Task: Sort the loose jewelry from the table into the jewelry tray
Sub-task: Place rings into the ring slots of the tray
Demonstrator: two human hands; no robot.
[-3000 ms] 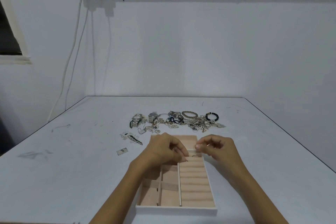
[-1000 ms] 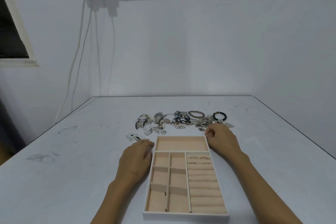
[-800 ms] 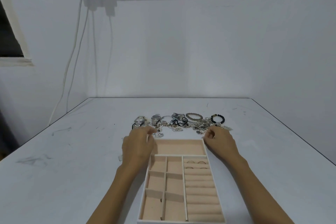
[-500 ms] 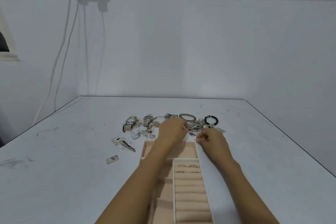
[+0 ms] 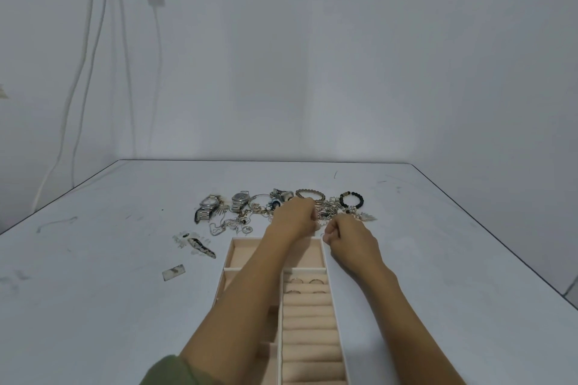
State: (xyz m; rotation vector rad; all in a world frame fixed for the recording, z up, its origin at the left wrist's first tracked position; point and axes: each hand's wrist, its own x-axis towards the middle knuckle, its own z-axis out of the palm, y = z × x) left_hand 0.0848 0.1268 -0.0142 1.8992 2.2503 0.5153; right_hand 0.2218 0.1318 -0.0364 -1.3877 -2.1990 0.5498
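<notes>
The beige jewelry tray (image 5: pixel 332 291) lies in front of me, with rings (image 5: pixel 305 282) set in its upper ring rolls. The loose jewelry pile (image 5: pixel 327 211) lies just beyond its far edge. My left hand (image 5: pixel 294 219) reaches across the tray, its curled fingers in the pile's near edge. My right hand (image 5: pixel 347 234) is beside the tray's far right corner, thumb and fingers pinched. A small silvery piece (image 5: pixel 321 226) shows between the two hands; both seem to pinch it, though the fingertips hide most of it.
Two watches (image 5: pixel 208 206) (image 5: pixel 240 200), thin chains (image 5: pixel 231 225), a tan beaded bracelet (image 5: pixel 309 194) and a black bead bracelet (image 5: pixel 352 199) line the pile. A spotted clip (image 5: pixel 200 247) and a small flat piece (image 5: pixel 173 272) lie left of the tray. The table's right edge (image 5: pixel 500 244) runs close by.
My left hand has moved from the tray's left side across it to the pile beside my right hand. The view has tilted and come closer to the table.
</notes>
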